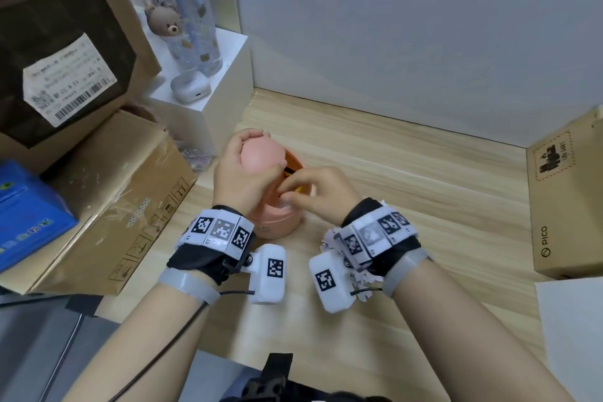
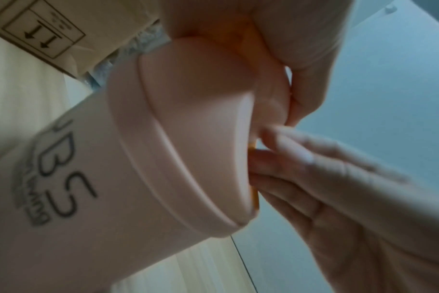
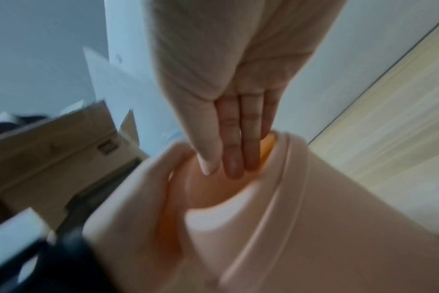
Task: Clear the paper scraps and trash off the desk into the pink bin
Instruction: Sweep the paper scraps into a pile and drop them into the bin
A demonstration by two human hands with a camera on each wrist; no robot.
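Observation:
The pink bin [image 1: 277,223] stands on the wooden desk [image 1: 424,189] between my hands. My left hand [image 1: 236,173] grips its domed pink lid [image 1: 261,153] and holds it tipped back, so the orange inside shows. My right hand [image 1: 315,189] reaches into the opening, its fingers [image 3: 236,158] straight and pressed together; I see nothing between them. From the left wrist, the bin [image 2: 88,198] and lid [image 2: 201,89] fill the view, with the right hand [image 2: 326,178] at the rim. Shredded white paper scraps [image 1: 329,240] lie under my right wrist.
Cardboard boxes [image 1: 107,199] and a blue box [image 1: 26,215] crowd the left. A white block [image 1: 208,108] at the back left carries a bottle [image 1: 186,10] and a white case [image 1: 191,88]. A brown box [image 1: 567,206] and white sheet [image 1: 574,330] stand right.

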